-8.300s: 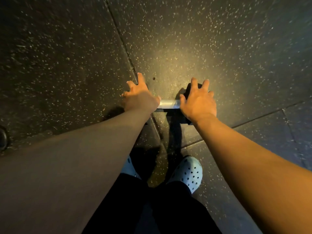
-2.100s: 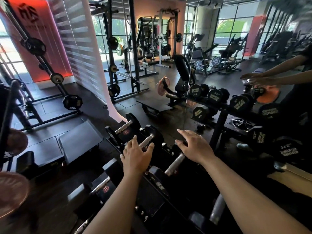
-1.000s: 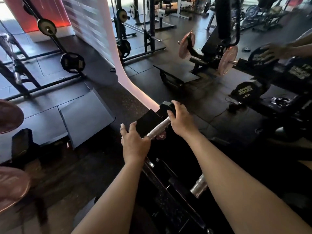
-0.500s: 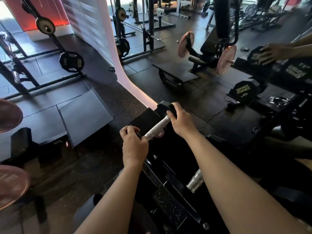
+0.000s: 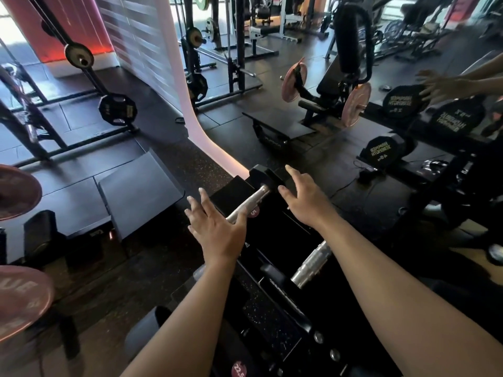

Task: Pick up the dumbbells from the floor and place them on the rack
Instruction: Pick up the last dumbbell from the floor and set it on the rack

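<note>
Dumbbell (image 5: 251, 200) resting on the rack (image 5: 275, 268).
Left hand (image 5: 217, 229) and right hand (image 5: 304, 198) spread, released, flanking its handle.

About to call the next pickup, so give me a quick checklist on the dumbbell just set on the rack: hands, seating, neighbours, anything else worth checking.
1. Left hand off the handle: ok, fingers spread, grip open, though the thumb lies at the handle's near end and may touch it.
2. Right hand off the handle: ok, open, beside the far head.
3. Dumbbell lying on the rack: ok, handle bare between the hands.
4. Fully seated in its cradle: cannot tell, both heads are dark against the dark rack.
5. Clear of the neighbouring dumbbell: ok, a gap of rack shows between them.
6. More dumbbells left on the floor: cannot tell, none in view.
</note>
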A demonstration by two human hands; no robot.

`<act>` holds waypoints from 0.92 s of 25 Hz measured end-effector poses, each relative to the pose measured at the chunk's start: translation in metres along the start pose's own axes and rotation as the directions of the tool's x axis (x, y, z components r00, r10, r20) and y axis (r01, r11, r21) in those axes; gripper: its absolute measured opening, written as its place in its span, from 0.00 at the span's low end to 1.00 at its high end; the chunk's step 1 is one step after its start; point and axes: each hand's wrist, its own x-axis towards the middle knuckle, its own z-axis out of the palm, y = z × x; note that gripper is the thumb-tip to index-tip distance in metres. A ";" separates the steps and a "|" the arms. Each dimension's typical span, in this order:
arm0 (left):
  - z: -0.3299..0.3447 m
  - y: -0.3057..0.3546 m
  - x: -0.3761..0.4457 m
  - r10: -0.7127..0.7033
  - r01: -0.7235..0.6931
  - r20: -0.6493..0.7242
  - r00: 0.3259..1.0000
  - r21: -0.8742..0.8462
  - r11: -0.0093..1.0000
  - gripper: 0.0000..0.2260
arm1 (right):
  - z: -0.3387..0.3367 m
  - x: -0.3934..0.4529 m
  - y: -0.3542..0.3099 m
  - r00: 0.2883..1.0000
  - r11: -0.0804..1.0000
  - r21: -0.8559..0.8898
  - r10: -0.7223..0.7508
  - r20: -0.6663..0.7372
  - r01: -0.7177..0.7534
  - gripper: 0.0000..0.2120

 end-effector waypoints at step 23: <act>0.036 0.012 -0.136 -0.013 0.027 0.301 0.954 -0.044 0.999 0.09 | -0.005 -0.092 0.053 0.992 0.932 -0.352 0.047 -0.113 -0.084 0.33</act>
